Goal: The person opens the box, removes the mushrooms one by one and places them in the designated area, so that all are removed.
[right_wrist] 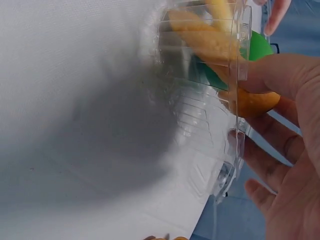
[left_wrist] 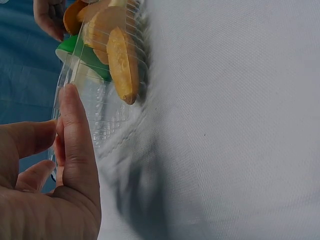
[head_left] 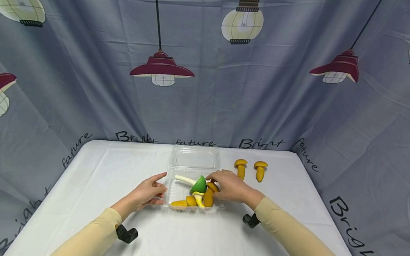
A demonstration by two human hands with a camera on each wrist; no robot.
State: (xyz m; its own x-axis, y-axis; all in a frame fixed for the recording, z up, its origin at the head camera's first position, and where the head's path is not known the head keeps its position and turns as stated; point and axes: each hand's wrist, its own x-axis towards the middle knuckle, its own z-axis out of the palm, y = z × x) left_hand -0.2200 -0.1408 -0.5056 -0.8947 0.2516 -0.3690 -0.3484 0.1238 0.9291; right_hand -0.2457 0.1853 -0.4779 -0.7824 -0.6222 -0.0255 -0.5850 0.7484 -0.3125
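A clear plastic clamshell box lies unfolded on the table. In it are a green-capped toy mushroom with a long white stem, a small yellow mushroom, and several brownish-yellow pieces. My right hand reaches over the box's right side. Its thumb and fingers hold a brown toy mushroom by the cap, the stem down in the box. At the left rim, my left hand has relaxed, partly spread fingers touching the box's edge, with no mushroom in them.
Two more brown mushrooms lie at the back right of the white table. The box's lid is folded back toward the far edge. A patterned grey-blue curtain hangs behind and beside the table.
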